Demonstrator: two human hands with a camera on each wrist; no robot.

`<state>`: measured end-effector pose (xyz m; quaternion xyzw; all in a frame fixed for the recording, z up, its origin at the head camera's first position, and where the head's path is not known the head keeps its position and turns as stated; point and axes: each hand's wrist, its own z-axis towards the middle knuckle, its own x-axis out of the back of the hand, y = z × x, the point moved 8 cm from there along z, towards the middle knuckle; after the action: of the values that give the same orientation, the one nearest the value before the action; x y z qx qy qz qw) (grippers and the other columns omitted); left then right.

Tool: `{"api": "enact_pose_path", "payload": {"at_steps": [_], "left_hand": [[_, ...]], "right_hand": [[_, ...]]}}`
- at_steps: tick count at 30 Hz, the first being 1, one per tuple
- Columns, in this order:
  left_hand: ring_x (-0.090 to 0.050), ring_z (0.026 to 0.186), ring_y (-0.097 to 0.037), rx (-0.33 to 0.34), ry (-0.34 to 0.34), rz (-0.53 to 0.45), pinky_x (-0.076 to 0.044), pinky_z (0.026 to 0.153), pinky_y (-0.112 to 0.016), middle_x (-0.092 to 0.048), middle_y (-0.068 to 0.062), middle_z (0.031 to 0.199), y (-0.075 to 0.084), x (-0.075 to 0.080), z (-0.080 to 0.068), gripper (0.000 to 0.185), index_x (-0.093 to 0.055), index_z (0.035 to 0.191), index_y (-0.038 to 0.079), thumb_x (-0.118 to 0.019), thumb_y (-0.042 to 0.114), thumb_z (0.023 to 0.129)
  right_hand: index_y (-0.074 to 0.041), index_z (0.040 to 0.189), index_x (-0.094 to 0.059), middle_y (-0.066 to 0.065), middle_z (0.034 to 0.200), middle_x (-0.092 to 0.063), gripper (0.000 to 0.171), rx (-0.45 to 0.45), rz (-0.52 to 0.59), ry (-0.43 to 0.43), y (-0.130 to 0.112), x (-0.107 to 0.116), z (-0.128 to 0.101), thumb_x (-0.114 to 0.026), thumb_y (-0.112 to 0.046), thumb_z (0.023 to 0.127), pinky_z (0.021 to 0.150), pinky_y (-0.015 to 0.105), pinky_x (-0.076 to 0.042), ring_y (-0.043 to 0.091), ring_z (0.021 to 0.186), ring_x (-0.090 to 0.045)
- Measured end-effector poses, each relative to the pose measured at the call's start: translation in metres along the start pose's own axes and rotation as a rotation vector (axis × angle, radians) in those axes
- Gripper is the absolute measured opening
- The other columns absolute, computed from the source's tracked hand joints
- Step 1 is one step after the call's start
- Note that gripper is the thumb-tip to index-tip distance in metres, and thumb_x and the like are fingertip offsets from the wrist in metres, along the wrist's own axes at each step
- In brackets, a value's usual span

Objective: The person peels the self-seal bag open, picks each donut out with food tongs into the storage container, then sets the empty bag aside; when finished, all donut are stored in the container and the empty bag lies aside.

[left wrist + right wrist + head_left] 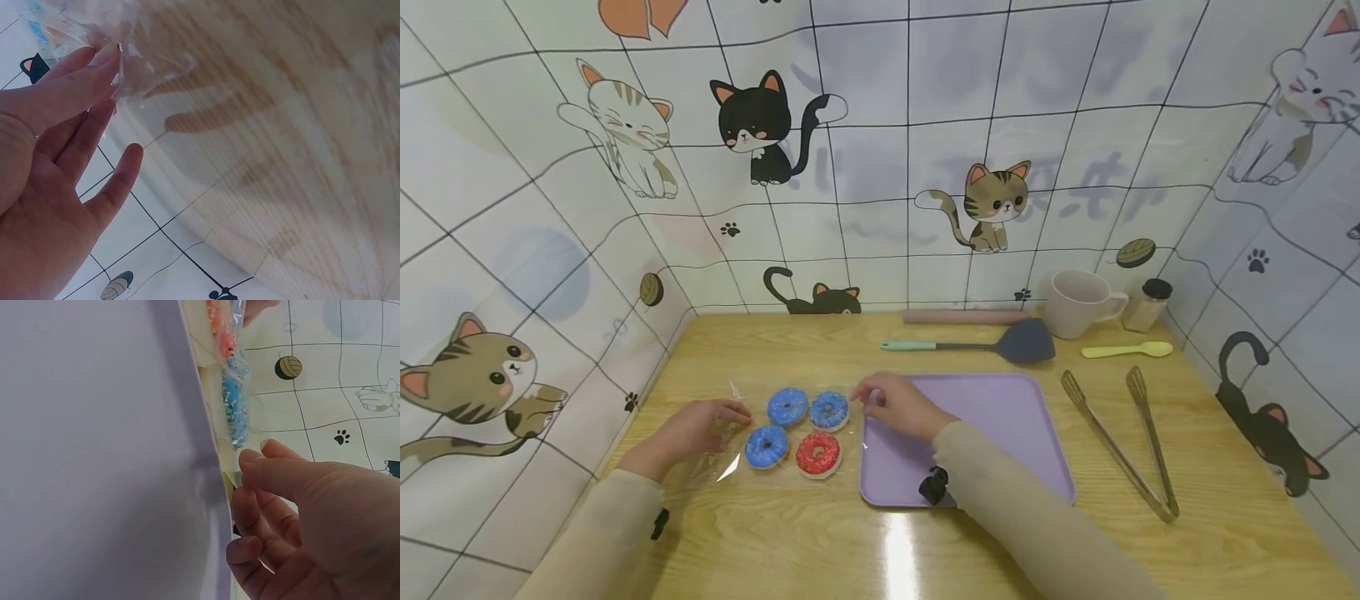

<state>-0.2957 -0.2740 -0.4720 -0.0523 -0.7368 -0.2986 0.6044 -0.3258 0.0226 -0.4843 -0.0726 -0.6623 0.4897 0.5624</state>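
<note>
Fingers [87, 131] of left hand [700, 427] pinching clear bag [797, 433]; right hand [901, 404] half-curled, grip unclear

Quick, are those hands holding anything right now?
Left hand: pinching the clear plastic bag.
Right hand: at the bag's edge; grip can't be told.

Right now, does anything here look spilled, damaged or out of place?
Nothing looks spilled or damaged: the donuts lie in their clear bag, beside the purple tray. One slight oddity is the cat-print backdrop behind the table: its grid lines bend and waver, perhaps because the sheet hangs unevenly.
</note>
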Motion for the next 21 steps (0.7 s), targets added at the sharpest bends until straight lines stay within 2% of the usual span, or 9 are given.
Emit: {"api": "enact_pose_path", "payload": {"at_steps": [9, 15, 21], "left_hand": [[-0.057, 0.13, -0.048, 0.002, -0.008, 0.0, -0.048, 0.104, -0.061, -0.067, -0.016, 0.136, 0.0002, -0.0002, 0.0011, 0.044, -0.075, 0.121, 0.006, -0.077, -0.011, 0.081], [-0.056, 0.132, -0.048, 0.001, -0.01, 0.001, -0.048, 0.104, -0.06, -0.067, -0.015, 0.137, -0.002, -0.002, 0.0015, 0.045, -0.075, 0.122, 0.007, -0.078, -0.011, 0.081], [-0.054, 0.133, -0.049, 0.016, -0.015, -0.014, -0.049, 0.104, -0.06, -0.066, -0.016, 0.138, -0.0027, -0.002, 0.0012, 0.045, -0.075, 0.123, 0.006, -0.076, -0.012, 0.082]], "right_hand": [[-0.016, 0.101, -0.076, -0.001, 0.103, -0.069, 0.005, -0.026, -0.077, 0.03, -0.0035, -0.0005, 0.0088, -0.075, -0.016, 0.096, 0.089, 0.038, -0.052, 0.02, 0.099, -0.065], [-0.023, 0.098, -0.074, -0.004, 0.103, -0.067, 0.005, -0.026, -0.148, 0.027, -0.0032, 0.0016, 0.0076, -0.074, -0.018, 0.097, 0.086, 0.036, -0.052, 0.015, 0.092, -0.062], [-0.021, 0.1, -0.072, -0.005, 0.101, -0.066, 0.004, -0.054, -0.167, 0.024, -0.0007, 0.006, 0.0029, -0.074, -0.02, 0.097, 0.081, 0.034, -0.051, 0.01, 0.085, -0.058]]}}
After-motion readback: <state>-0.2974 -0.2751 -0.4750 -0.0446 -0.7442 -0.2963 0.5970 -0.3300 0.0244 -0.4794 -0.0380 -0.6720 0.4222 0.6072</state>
